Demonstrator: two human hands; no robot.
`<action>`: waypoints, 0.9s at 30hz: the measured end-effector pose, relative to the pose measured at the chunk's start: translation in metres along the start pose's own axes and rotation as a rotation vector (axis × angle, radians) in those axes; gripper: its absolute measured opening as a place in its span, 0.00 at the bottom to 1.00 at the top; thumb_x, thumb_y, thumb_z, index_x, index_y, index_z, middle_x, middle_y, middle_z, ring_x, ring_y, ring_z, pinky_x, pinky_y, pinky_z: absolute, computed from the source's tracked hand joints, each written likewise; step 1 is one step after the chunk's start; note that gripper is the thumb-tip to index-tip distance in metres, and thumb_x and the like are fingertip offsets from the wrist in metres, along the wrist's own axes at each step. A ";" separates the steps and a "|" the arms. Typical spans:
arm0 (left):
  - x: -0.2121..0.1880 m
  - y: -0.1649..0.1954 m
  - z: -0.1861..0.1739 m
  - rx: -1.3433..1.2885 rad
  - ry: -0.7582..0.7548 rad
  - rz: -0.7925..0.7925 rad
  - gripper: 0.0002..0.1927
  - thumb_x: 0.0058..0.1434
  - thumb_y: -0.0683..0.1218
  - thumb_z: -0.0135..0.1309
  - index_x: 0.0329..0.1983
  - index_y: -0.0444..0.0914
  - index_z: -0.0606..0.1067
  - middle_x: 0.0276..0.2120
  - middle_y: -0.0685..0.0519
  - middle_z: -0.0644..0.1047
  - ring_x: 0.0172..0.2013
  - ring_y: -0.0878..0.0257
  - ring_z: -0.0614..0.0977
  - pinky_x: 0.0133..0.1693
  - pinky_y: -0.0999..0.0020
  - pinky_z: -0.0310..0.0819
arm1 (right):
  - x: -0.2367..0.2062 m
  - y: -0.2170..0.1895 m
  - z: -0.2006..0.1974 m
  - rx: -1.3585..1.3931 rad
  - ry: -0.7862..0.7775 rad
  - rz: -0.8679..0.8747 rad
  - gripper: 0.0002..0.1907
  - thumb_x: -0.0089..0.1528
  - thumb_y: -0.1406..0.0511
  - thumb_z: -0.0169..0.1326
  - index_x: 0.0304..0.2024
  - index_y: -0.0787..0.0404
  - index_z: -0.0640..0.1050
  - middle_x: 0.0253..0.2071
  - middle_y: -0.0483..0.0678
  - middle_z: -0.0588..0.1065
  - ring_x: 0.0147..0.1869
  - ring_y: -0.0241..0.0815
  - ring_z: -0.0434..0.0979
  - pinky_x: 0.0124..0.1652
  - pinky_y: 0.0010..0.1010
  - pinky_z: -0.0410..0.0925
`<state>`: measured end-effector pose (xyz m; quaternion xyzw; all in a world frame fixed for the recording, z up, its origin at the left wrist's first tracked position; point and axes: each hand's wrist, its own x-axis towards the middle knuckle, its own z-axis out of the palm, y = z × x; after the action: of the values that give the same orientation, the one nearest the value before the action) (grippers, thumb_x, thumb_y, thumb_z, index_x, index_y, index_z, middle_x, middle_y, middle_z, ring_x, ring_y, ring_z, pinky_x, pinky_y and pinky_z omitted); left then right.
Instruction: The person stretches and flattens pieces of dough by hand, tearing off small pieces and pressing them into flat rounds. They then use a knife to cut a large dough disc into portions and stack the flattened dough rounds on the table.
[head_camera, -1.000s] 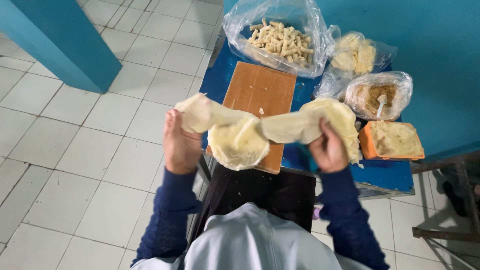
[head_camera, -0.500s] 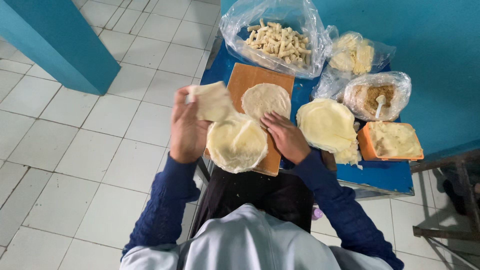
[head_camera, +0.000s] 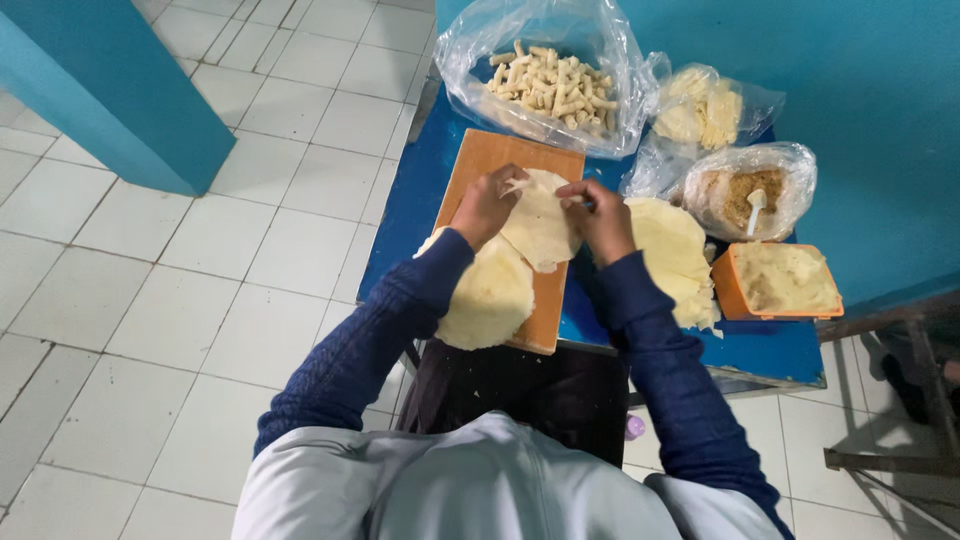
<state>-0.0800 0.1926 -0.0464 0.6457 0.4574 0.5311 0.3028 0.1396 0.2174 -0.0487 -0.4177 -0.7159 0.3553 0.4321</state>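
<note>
On the wooden board (head_camera: 500, 160), both hands (head_camera: 487, 205) (head_camera: 600, 215) pinch a round wrapper (head_camera: 540, 225), lying flat.

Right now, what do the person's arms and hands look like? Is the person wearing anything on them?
Both arms are covered by long, dark blue sleeves of a knitted-looking fabric that reach down to the wrists. The left sleeve and the right sleeve look alike. The left hand and the right hand are bare: no gloves. Any rings or a watch cannot be made out.

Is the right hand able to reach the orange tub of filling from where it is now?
Probably yes: the right hand is on the wrapper, and only a low wrapper stack lies before the orange tub.
</note>
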 end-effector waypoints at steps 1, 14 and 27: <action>0.001 -0.005 0.002 0.138 0.045 -0.025 0.15 0.60 0.36 0.56 0.50 0.39 0.76 0.44 0.44 0.82 0.50 0.49 0.83 0.47 0.56 0.77 | 0.002 0.003 0.005 -0.178 0.069 -0.092 0.07 0.63 0.71 0.61 0.44 0.60 0.82 0.39 0.45 0.82 0.39 0.37 0.79 0.40 0.29 0.72; 0.012 -0.015 0.001 0.381 0.187 -0.069 0.29 0.48 0.30 0.52 0.54 0.44 0.73 0.44 0.46 0.83 0.48 0.46 0.82 0.46 0.54 0.75 | 0.025 0.009 0.028 -0.304 0.234 -0.070 0.13 0.61 0.71 0.58 0.48 0.56 0.80 0.37 0.46 0.81 0.40 0.41 0.83 0.42 0.31 0.72; 0.015 -0.022 -0.013 0.381 0.156 -0.006 0.27 0.51 0.35 0.62 0.55 0.41 0.72 0.44 0.46 0.80 0.48 0.49 0.82 0.48 0.57 0.74 | 0.024 -0.001 0.028 -0.400 0.320 -0.212 0.15 0.61 0.71 0.57 0.50 0.58 0.80 0.46 0.49 0.81 0.48 0.47 0.80 0.50 0.37 0.71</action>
<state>-0.0977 0.2140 -0.0560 0.6471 0.5734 0.4824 0.1404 0.1070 0.2348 -0.0510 -0.4684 -0.7342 0.0892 0.4834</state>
